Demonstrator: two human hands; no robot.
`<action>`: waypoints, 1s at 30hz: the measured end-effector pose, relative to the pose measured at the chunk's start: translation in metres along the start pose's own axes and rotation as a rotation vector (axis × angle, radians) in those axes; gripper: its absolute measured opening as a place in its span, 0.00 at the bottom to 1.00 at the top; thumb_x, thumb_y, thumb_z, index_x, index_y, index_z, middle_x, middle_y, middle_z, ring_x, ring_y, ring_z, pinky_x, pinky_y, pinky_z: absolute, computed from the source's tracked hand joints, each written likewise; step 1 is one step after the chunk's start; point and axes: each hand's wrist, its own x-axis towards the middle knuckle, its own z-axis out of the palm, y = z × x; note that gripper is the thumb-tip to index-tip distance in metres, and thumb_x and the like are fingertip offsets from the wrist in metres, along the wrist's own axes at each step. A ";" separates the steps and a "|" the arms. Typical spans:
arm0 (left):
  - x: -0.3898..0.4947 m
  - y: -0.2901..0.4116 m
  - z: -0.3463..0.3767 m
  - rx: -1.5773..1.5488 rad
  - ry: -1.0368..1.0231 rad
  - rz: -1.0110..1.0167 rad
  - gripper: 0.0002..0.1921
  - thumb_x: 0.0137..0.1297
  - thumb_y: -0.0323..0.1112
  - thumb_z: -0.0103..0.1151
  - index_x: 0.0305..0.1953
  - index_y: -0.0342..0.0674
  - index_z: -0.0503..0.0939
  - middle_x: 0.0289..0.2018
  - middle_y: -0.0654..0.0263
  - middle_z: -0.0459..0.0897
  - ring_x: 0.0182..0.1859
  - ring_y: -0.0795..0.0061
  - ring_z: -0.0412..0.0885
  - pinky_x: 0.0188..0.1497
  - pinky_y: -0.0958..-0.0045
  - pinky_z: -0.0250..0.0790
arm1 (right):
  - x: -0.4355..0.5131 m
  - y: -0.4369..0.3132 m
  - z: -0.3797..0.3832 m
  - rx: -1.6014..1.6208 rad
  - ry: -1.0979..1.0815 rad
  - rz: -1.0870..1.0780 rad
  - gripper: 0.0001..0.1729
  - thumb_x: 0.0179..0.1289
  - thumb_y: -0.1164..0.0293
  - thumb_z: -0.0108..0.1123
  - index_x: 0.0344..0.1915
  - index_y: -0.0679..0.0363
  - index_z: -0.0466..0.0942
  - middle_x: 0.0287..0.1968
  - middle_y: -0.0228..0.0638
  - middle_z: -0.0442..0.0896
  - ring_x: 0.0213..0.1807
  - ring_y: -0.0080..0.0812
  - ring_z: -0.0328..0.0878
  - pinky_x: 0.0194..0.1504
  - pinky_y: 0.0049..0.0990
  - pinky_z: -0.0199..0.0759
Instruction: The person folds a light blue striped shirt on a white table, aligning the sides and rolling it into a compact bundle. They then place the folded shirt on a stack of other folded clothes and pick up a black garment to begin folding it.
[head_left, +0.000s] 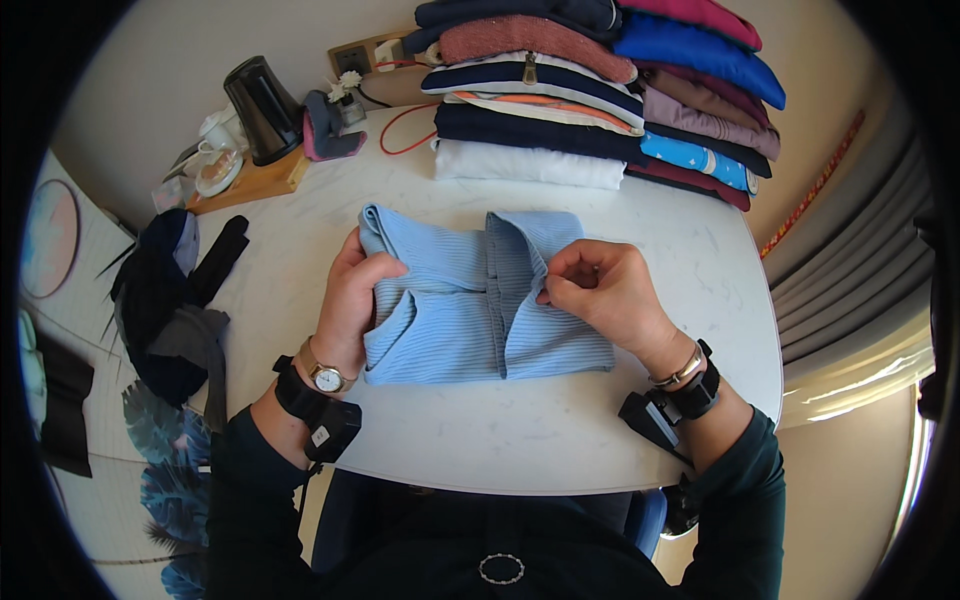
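A light blue ribbed knit garment (435, 330), folded into a rough rectangle, lies on the white marbled table (480, 431) in front of me. My left hand (352, 292) grips its left end, with the thumb on top and the fingers hidden underneath or behind. The thumb and fingers of my right hand (607, 292) pinch the raised edge of a flap right of the garment's middle. This flap stands partly up and opens towards the right hand. A strap with a small black device is on each wrist.
Two tall stacks of folded clothes (532, 150) stand at the back right. Dark crumpled clothing (165, 300) lies at the left edge. Back left, a black pitcher-like container (262, 109) stands on a wooden board (255, 187) with cups. A red cable (382, 135) runs behind the table's middle.
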 end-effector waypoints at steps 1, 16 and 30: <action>0.000 0.000 0.000 -0.004 0.000 0.006 0.20 0.65 0.26 0.58 0.59 0.39 0.77 0.49 0.64 0.84 0.49 0.71 0.83 0.56 0.70 0.75 | 0.000 0.001 0.001 0.043 0.007 -0.009 0.05 0.65 0.76 0.71 0.39 0.67 0.87 0.35 0.31 0.90 0.36 0.19 0.86 0.43 0.21 0.81; -0.004 -0.003 0.007 -0.023 -0.013 0.015 0.22 0.64 0.25 0.59 0.61 0.37 0.76 0.50 0.64 0.84 0.50 0.72 0.83 0.57 0.70 0.76 | -0.002 -0.003 0.021 -0.534 -0.025 -0.334 0.08 0.60 0.75 0.73 0.37 0.66 0.84 0.33 0.38 0.86 0.31 0.32 0.84 0.38 0.28 0.82; -0.005 -0.005 0.010 0.004 -0.034 0.050 0.24 0.64 0.24 0.58 0.63 0.37 0.76 0.53 0.64 0.83 0.53 0.71 0.81 0.59 0.69 0.74 | -0.001 0.002 0.019 -0.553 -0.052 -0.338 0.03 0.60 0.79 0.71 0.33 0.67 0.85 0.34 0.38 0.85 0.31 0.33 0.84 0.38 0.28 0.82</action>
